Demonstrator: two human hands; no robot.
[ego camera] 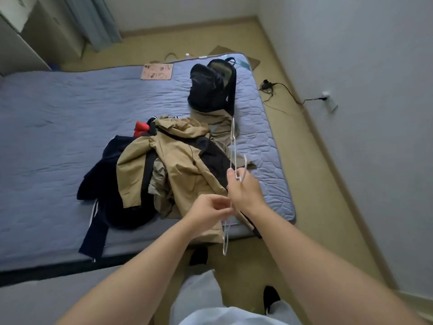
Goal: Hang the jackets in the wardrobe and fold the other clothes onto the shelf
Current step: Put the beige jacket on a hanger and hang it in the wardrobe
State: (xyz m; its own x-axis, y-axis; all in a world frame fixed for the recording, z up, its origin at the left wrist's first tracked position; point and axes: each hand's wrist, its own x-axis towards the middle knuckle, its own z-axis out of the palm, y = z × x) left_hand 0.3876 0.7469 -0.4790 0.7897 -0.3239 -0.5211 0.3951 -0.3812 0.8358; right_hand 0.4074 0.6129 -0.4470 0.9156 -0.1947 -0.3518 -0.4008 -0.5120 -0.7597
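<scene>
Hands over mattress point(70, 109): my right hand point(243, 191) grips white hangers point(233, 146); left hand point(208, 211) pinches them lower. Backpack point(210, 87) gapes, contents indiscernible, beside the jacket pile point(178, 160).

The room is dim and evenly lit by soft, bluish daylight with no glare, and only faint shadows lie under the heap of tan and dark clothes point(173, 170) left of the fingers point(230, 177). The picture is soft and slightly smeared throughout, so the thin white wire hangers point(233, 141) beyond the fingers look faint. Wide-angle distortion bends the pale grey wall point(363, 66), far right of the fingers, and stretches both bare forearms near the lower edge.
</scene>
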